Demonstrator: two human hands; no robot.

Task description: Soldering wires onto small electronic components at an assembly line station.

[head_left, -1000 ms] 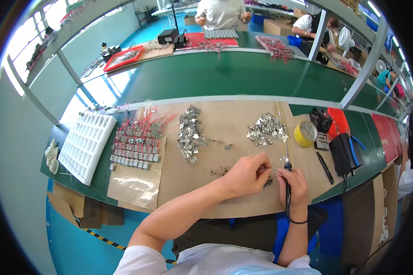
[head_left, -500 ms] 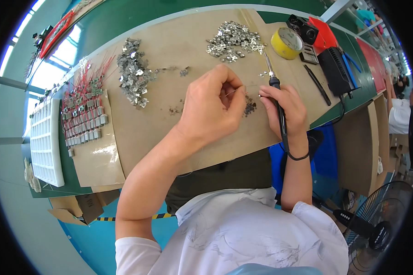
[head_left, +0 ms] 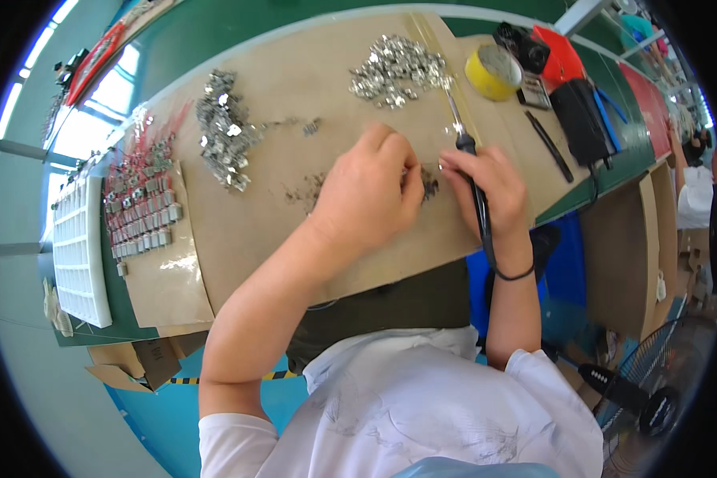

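My right hand grips a black soldering iron, its metal tip pointing away from me toward the heap of shiny metal clips. A tiny shiny piece shows at the thumb and forefinger of that hand. Curled closed to its left is my left hand, the fingertips largely hidden; the thin wire seen in it half a second ago is barely visible now. The two hands are close together but apart. Small dark bits lie between them on the brown board, and more dark bits lie left of my left hand.
Flat metal pieces are heaped at the left, beside rows of small motors with red wires and a white tray. A yellow tape roll, black pen-like stick and black box sit right. A fan stands lower right.
My right hand and the iron have shifted slightly left. My left hand has turned a little, its fingers lower and more hidden. The view has moved slightly.
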